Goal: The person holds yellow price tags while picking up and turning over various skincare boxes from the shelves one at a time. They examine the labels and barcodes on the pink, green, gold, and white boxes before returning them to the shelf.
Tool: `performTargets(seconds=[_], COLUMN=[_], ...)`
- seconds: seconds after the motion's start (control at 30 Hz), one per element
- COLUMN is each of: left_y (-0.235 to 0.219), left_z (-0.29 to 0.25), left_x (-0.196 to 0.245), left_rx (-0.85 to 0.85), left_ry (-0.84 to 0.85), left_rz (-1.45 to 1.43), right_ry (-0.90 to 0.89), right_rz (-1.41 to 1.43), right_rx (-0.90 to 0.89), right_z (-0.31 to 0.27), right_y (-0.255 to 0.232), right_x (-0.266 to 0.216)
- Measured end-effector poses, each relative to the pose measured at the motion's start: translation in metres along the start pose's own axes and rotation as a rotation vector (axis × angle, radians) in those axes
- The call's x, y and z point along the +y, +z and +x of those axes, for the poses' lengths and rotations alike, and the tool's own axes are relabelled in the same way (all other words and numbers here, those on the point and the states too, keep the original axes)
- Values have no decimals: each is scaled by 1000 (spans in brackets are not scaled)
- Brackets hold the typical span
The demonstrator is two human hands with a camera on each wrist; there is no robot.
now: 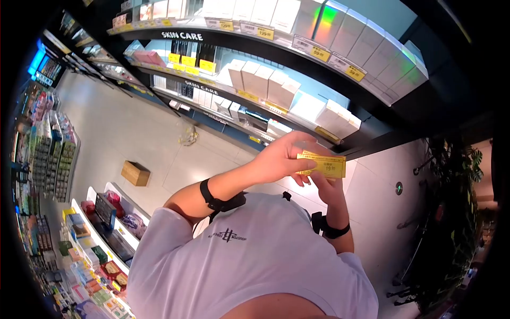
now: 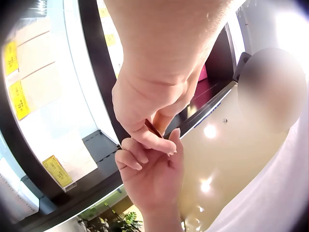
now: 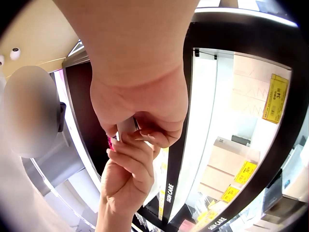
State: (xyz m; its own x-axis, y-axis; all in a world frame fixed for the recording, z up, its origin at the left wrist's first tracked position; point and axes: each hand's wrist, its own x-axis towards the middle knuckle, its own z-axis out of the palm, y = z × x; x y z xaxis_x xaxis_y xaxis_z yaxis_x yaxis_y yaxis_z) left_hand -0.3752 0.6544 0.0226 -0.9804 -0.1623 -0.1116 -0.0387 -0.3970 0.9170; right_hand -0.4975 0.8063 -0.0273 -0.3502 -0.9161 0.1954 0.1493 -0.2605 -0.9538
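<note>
Several yellow price tags [image 1: 330, 167], held in a small overlapping stack, face up in the head view; the front one reads 19 and smaller digits. My left hand [image 1: 279, 159] pinches their left end between thumb and fingers. From below, my right hand [image 1: 330, 190] grips their lower edge, its thumb on the front. In the left wrist view, my left hand [image 2: 149, 104] meets the fingers of my right hand [image 2: 152, 181], with only a thin dark edge between them. The right wrist view has my right hand [image 3: 140, 108] against my left hand [image 3: 126, 176], hiding most of the tags.
Shelves marked SKIN CARE [image 1: 183, 36] rise in front, holding white boxes [image 1: 340, 119] with yellow tags along their edges. A cardboard box [image 1: 135, 173] stands on the floor [image 1: 159, 127] at left. Display bins [image 1: 101, 255] are lower left, dark plants [image 1: 451, 202] at right.
</note>
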Motion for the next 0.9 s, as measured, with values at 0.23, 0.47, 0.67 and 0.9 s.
performTargets(seconds=[0.23, 0.47, 0.67, 0.9], left_y=[-19, -52, -79, -82], left_z=[3, 44, 102, 126], left_x=[49, 209, 256, 265], left_rx=[-125, 342, 214, 133], left_ry=[42, 1034, 988, 718], left_rz=[518, 1396, 1729, 1849], right_ry=[-257, -287, -287, -305], right_rz=[-197, -142, -225, -265], right_rx=[228, 482, 701, 832], right_z=[-8, -42, -70, -88], right_y=[15, 12, 19, 16], right_x=[-4, -6, -6, -10])
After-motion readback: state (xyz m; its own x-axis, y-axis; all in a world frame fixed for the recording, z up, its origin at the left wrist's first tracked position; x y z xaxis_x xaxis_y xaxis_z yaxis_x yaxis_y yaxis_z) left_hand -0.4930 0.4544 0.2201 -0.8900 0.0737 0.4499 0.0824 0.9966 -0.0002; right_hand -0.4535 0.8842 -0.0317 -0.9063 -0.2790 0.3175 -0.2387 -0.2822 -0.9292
